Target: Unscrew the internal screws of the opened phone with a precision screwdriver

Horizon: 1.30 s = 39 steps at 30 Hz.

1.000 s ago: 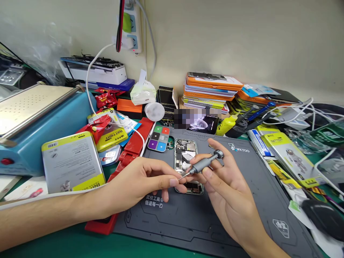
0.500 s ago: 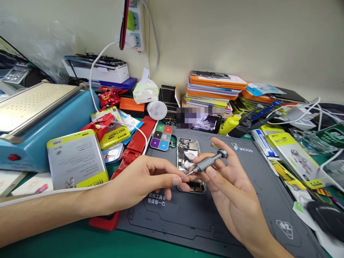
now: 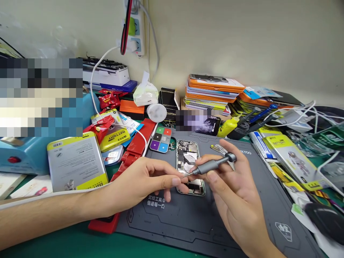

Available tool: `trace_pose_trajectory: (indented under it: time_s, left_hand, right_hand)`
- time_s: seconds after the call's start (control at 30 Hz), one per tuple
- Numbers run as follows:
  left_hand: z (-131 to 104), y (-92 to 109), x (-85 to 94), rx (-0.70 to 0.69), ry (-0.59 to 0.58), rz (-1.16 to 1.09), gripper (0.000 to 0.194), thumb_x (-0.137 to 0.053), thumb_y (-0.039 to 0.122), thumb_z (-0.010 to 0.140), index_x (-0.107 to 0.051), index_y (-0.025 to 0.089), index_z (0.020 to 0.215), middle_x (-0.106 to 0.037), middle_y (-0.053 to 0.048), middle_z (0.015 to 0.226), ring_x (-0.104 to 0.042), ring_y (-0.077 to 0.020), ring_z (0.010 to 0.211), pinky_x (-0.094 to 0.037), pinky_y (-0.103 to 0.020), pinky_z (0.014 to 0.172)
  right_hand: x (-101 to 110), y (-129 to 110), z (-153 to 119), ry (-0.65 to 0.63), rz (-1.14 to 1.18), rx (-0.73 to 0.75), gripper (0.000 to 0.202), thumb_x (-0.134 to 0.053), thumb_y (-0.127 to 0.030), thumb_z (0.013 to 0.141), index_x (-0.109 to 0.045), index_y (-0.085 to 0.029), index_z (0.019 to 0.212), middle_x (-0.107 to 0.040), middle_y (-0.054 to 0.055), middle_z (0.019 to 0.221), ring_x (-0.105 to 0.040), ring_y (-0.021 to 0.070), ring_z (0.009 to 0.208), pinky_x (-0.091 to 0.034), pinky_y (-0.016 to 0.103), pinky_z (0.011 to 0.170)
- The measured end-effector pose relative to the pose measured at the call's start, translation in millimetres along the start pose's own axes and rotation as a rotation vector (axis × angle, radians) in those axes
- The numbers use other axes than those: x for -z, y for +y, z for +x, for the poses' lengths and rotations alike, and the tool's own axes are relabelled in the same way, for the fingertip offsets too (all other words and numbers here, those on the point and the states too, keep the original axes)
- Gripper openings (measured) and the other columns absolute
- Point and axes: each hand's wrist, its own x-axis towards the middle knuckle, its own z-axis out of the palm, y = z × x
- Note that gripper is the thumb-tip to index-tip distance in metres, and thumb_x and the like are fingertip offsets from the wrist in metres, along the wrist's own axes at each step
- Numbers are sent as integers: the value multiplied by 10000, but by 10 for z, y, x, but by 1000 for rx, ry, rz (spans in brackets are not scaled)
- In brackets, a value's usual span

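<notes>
My right hand (image 3: 239,193) holds a grey precision screwdriver (image 3: 208,167) between thumb and fingers, tilted with its capped end up to the right. The thin bit points left. My left hand (image 3: 158,177) pinches thumb and index finger at the bit's tip; whether a tiny screw is there too I cannot make out. Beneath and behind the fingers lies an opened phone (image 3: 188,147) with its inner parts bare, partly hidden by both hands. A small flat metal part (image 3: 218,148) rests on the grey work mat (image 3: 188,222), behind my right fingers.
A colour-squared tray (image 3: 160,139) lies left of the phone. Red tool (image 3: 139,138), battery packs (image 3: 76,161) and a blue machine (image 3: 24,154) stand left. At the back are stacked orange boxes (image 3: 215,86), a lit phone (image 3: 211,125) and a yellow bottle (image 3: 228,126). Battery packages (image 3: 292,154) lie right.
My right hand and the screwdriver's capped end have shifted slightly right and down, uncovering more of the small metal part. The left-hand pinch at the tip stays much the same.
</notes>
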Motion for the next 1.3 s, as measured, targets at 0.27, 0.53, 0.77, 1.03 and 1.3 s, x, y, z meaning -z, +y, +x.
trace_pose_trajectory:
  time_s: [0.27, 0.53, 0.77, 1.03, 1.3]
  left_hand:
    - [4, -8, 2, -10, -2, -4, 179, -722, 370, 998, -805, 216, 1036, -829, -5, 1004, -662, -47, 687, -473, -126, 640]
    - [8, 4, 4, -12, -14, -23, 189, -711, 349, 1006, -808, 192, 1048, -829, -27, 1014, -646, -52, 688, -495, -134, 661]
    - [9, -3, 0, -34, -19, -34, 176, -719, 344, 1001, -821, 206, 1039, -833, -19, 1016, -653, -50, 685, -508, -130, 665]
    - [16, -7, 4, -20, -23, -74, 146, -739, 286, 983, -834, 210, 1065, -838, -22, 1022, -647, -59, 687, -542, -144, 691]
    - [8, 4, -12, -35, -15, -81, 136, -746, 284, 978, -837, 198, 1032, -839, -20, 996, -635, -64, 710, -532, -134, 677]
  right_hand:
    - [-1, 11, -37, 2, -58, 48, 469, -601, -172, 1051, -468, -368, 1456, -713, 45, 1128, -735, 190, 943, -643, 293, 864]
    - [19, -19, 6, -22, 61, -81, 466, -612, -182, 1051, -461, -356, 1457, -728, 36, 1110, -732, 162, 936, -643, 243, 845]
    - [-1, -40, 9, -18, 78, -112, 471, -648, -203, 1040, -477, -357, 1451, -734, 29, 1098, -741, 155, 921, -637, 220, 834]
    - [30, -33, 18, -9, 129, -154, 479, -600, -154, 1047, -476, -337, 1472, -748, 41, 1094, -746, 149, 918, -636, 215, 851]
    - [8, -27, 45, -20, 123, -149, 474, -584, -135, 1040, -495, -311, 1471, -757, 56, 1078, -743, 177, 905, -664, 267, 839]
